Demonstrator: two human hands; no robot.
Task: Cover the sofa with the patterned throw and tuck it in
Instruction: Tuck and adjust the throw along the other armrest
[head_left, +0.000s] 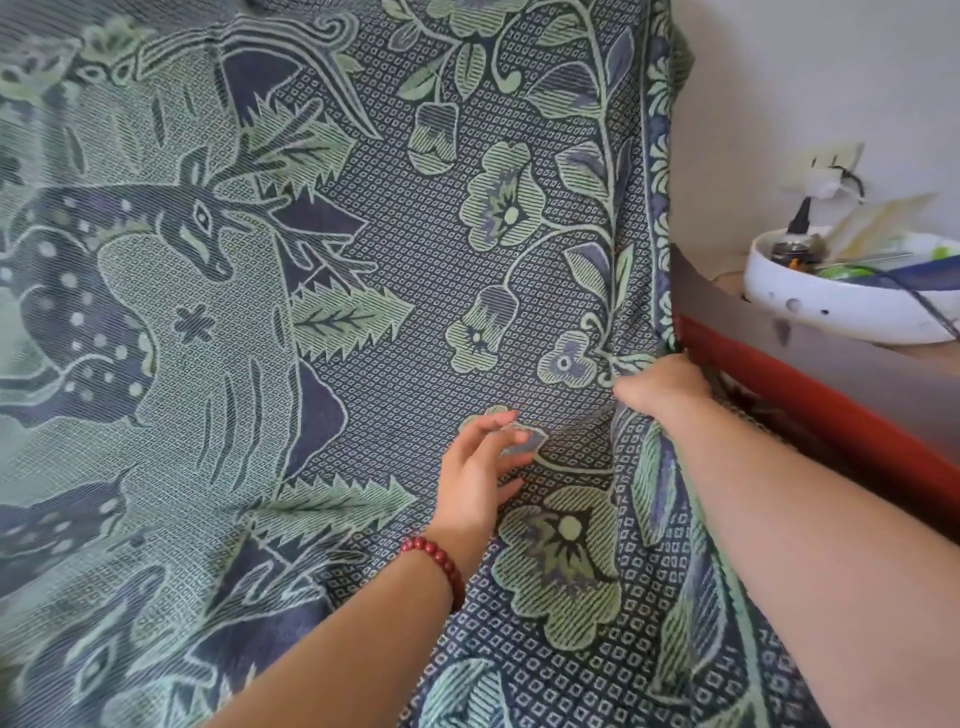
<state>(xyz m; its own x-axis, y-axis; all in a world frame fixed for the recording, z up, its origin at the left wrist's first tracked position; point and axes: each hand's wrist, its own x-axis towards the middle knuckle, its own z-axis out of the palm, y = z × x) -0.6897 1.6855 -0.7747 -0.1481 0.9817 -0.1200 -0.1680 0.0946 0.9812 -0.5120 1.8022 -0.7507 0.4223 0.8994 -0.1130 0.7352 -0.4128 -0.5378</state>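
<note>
Throw (363, 312): we are seeing it lying spread across nearly the whole view, with deer on the left and flowers on the right, and reaching up to the far top.
Sofa (769, 400): we are catching only a red and grey strip of it at the right, beside the throw's border; everything else is lying under the cloth.
Right hand (660, 384): it is curling into a bunched fold of the throw at the right border, just beside the red strip. Its fingertips are hiding in the cloth, so we are not telling how deep they are reaching.
Left hand (483, 467): it is hanging loose and spread, fingers lightly bent and holding nothing, with its fingertips at or just above a flower. A red bracelet (436, 566) is sitting on the wrist.
Done so far: we are judging the covering as mostly finished, since the cloth is lying fairly flat over the middle and left.
Left to do: we are judging the tucking as under way at the right side only. Ridges are radiating from the gripped fold, and the red strip is showing bare.
Out of view: we are not seeing the sofa's left end or front, so we are not judging them.
Beside the sofa: a white bowl (852, 312) of odds and ends is sitting at the right.
</note>
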